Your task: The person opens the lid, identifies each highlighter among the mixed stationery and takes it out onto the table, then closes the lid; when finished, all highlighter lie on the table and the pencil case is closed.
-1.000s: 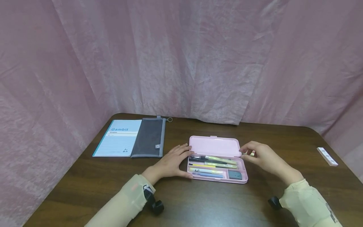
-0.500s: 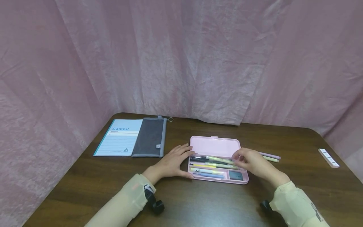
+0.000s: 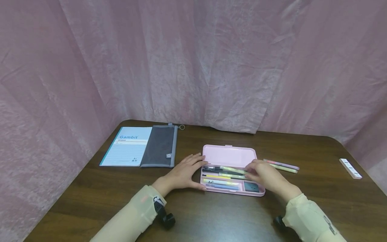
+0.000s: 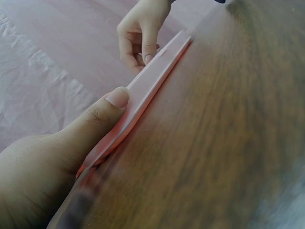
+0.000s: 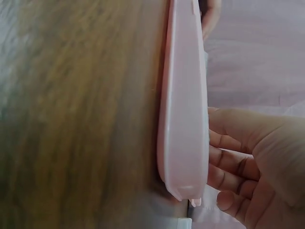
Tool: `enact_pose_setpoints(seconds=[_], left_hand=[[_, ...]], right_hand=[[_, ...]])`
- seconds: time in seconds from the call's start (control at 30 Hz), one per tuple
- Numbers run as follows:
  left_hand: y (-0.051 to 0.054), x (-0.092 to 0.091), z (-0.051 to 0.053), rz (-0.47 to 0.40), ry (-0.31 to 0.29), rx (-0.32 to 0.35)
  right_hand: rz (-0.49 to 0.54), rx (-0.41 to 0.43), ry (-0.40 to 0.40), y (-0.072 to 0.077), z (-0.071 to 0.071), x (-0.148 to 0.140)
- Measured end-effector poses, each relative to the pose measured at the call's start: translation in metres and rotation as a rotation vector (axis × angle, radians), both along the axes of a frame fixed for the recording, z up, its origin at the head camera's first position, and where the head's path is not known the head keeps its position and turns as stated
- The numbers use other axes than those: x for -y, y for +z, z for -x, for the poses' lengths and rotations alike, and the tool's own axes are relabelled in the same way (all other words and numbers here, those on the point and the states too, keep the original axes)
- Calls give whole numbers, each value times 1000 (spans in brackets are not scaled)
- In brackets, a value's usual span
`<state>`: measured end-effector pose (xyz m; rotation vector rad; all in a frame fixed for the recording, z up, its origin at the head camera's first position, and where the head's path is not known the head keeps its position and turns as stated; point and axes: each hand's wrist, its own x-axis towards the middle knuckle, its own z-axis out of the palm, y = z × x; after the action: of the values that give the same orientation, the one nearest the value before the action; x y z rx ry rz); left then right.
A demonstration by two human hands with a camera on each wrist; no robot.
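A pink pencil case (image 3: pixel 228 156) lies with its lid folded back on the table. In its tray are several pens (image 3: pixel 233 176), some yellow-green and some black, with white and blue ones (image 3: pixel 222 185) in the front compartment and a dark teal block (image 3: pixel 251 187) at front right. My left hand (image 3: pixel 182 174) rests against the case's left end, fingers spread and fairly straight, thumb (image 4: pixel 116 98) on the front wall. My right hand (image 3: pixel 267 174) reaches over the case's right end, bent fingers at the pens' right ends. Its fingertips are hidden behind the case wall in the right wrist view.
Right of the case lie a purple pen (image 3: pixel 287 165) and a light green pen (image 3: pixel 284 168). A light blue notebook (image 3: pixel 127 148) and a grey zip pouch (image 3: pixel 159 146) lie at back left. A white strip-shaped item (image 3: pixel 350 168) sits near the right edge.
My right hand has let go of the purple and light green pens right of the case and moved left over the pen tray. The left hand has stayed in place.
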<state>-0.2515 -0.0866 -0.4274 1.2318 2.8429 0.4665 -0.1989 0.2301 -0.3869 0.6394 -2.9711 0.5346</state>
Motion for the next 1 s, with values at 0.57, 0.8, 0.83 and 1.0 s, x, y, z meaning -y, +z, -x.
enact_pose_setpoints(seconds=[0.57,0.8,0.83,1.0], left_hand=[[-1,1,1,12,0,-13],[0,1,0,1,-6,-22],[0,1,0,2,-5,-24],[0,0,-1,3,-1,-15]], right_hand=[[-16,-12,-19,-3,0,4],[-12,-29,-8,-5,2,4],[-12,-25,-10,-6,2,4],[-11,2,-15,-5,3,3]])
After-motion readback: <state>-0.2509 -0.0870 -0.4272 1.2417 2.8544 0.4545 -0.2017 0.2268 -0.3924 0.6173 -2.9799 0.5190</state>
